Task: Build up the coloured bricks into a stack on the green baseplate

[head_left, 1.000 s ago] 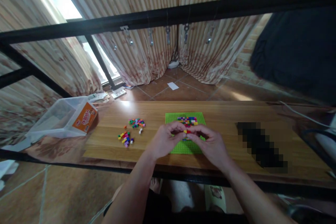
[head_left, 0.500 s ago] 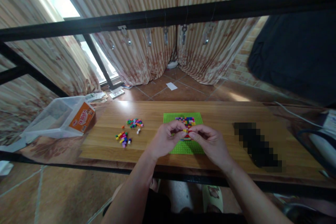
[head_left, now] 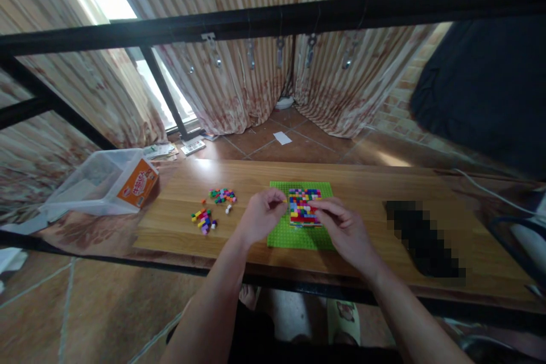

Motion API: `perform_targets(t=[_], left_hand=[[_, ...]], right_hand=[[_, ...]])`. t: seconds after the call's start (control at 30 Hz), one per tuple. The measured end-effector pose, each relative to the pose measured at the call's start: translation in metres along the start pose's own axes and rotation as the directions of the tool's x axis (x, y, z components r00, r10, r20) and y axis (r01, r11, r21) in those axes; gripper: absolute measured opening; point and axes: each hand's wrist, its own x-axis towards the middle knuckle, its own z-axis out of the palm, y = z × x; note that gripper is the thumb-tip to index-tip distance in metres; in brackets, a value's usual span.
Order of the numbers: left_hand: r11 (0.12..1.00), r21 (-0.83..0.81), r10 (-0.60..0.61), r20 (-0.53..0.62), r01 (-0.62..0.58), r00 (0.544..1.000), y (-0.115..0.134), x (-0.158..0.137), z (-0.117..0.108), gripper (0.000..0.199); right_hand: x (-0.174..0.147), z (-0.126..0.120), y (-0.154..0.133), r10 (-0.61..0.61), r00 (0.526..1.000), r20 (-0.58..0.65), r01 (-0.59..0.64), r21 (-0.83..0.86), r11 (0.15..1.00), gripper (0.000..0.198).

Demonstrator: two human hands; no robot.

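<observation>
A green studded baseplate lies on the wooden table, with a square block of many-coloured building bricks on it. Just left of the block, my left hand is closed in a pinch on a small yellow building brick. My right hand reaches over the block's right side, thumb and forefinger pinched at what looks like a small red building brick. Colours behind these fingertips blend together, so its outline is unclear. The right hand partly covers the block's right edge.
Loose bricks lie on the left of the table in a far pile and a near pile. Beyond them sits a clear plastic box with an orange label. A pixelated black object lies to the right. A dark bar crosses ahead.
My hands have moved apart from where they met over the block, the left one drawing left with the yellow brick. More of the brick block now shows. The view has shifted slightly.
</observation>
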Motion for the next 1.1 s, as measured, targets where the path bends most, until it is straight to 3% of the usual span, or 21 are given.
perform_targets(t=[0.23,0.4,0.73,1.1], left_hand=[[0.998,0.066,-0.017,-0.014,0.018,1.000,-0.003,0.001,0.000,0.005],[0.994,0.111,-0.004,-0.004,0.004,1.000,-0.003,-0.001,0.001,0.007],[0.961,0.275,-0.019,0.039,0.008,0.999,-0.003,-0.003,0.003,0.012],[0.941,0.340,-0.031,0.065,0.007,0.997,0.001,-0.006,0.006,0.015]], right_hand=[[-0.003,0.006,0.005,-0.004,0.999,0.051,0.014,-0.189,0.982,0.018],[-0.002,0.007,0.004,-0.069,0.991,0.116,0.100,-0.290,0.952,0.017],[-0.001,0.017,0.007,-0.176,0.971,0.159,0.226,-0.387,0.894,0.022],[0.000,0.022,0.011,-0.211,0.966,0.152,0.257,-0.422,0.870,0.020]])
